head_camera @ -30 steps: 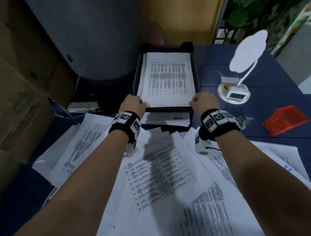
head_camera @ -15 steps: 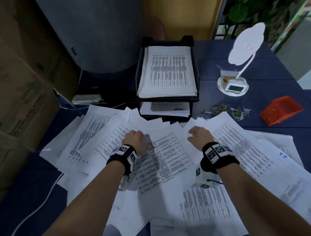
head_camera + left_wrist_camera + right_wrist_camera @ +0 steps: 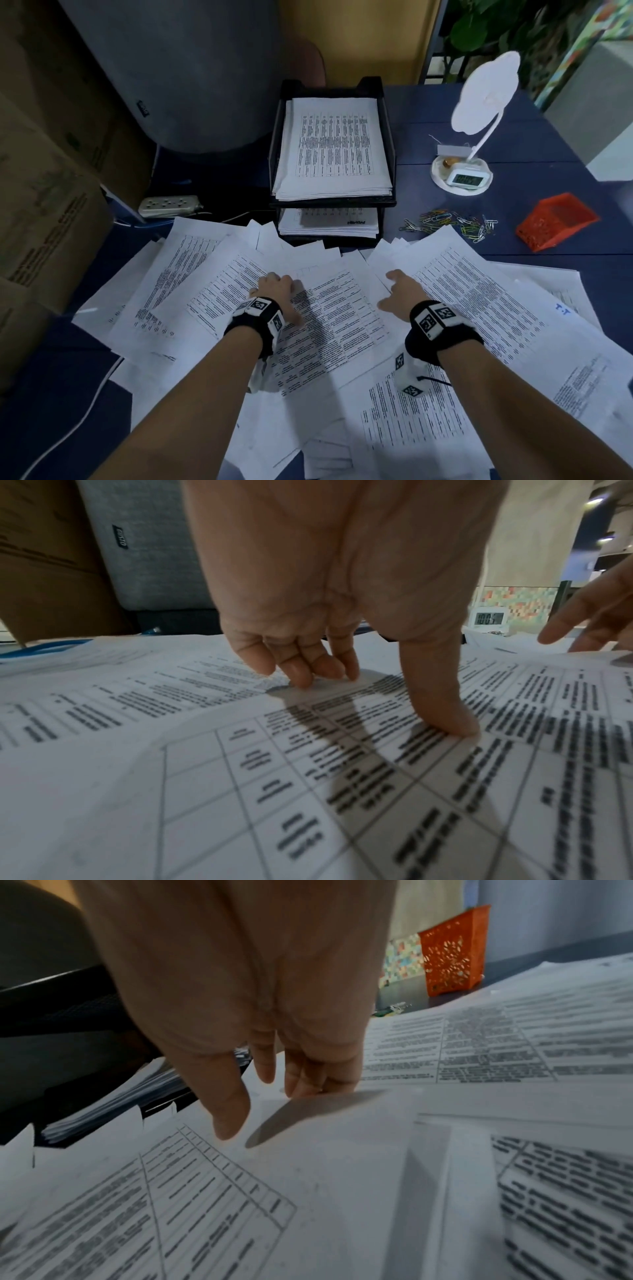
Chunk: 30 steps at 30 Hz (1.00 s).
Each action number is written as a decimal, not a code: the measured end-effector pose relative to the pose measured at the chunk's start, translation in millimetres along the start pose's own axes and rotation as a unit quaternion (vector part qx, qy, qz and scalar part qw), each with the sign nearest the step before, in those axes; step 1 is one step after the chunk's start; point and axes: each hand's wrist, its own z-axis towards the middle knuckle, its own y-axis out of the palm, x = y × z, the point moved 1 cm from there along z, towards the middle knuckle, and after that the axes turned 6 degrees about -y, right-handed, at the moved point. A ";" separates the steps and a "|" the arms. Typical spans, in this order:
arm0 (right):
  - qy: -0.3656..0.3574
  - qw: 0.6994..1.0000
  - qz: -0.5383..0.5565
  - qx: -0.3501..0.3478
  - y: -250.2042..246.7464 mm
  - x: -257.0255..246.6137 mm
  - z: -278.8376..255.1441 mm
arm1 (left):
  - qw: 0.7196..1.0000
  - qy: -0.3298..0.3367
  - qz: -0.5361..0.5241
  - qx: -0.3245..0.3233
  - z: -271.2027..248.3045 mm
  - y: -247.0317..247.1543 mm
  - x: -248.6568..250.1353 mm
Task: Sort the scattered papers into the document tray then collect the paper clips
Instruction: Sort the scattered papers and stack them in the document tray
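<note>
Printed sheets (image 3: 342,318) lie scattered and overlapping across the near half of the blue table. The black two-tier document tray (image 3: 391,137) stands behind them, with a stack of papers (image 3: 332,147) on top and a thinner one (image 3: 329,226) below. My left hand (image 3: 286,298) rests on a middle sheet (image 3: 308,777); its thumb (image 3: 452,718) presses down and its loosely bent fingers (image 3: 301,672) touch a sheet edge. My right hand (image 3: 390,291) hovers over the papers with fingers (image 3: 301,1080) hanging down to the sheet and the thumb apart. Coloured paper clips (image 3: 452,222) lie loose right of the tray.
An orange mesh basket (image 3: 556,219) sits at the right, with a white lamp and clock (image 3: 462,174) behind the clips. A power strip (image 3: 169,205) and cardboard boxes (image 3: 44,205) are on the left, and a grey padded chair back (image 3: 178,68) stands behind.
Both hands came back from the front edge of the tray's top tier and dropped onto the scattered sheets. In the last half second they barely moved.
</note>
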 end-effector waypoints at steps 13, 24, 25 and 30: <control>-0.045 0.996 0.072 0.005 -3.6 3.1 -5.6 | 0.992 0.057 -0.100 0.054 -2.7 -8.7 4.9; 0.001 0.883 0.454 0.120 -33.4 -1.8 -14.1 | 0.831 0.041 -0.553 0.041 -12.4 -36.3 -25.9; -0.015 0.866 0.486 0.122 -34.8 -7.2 -13.8 | 0.817 0.044 -0.573 0.042 -14.4 -40.4 -25.7; -0.079 0.797 0.585 0.129 -47.5 -40.6 -19.3 | 0.738 0.055 -0.668 0.083 -29.5 -63.7 -19.3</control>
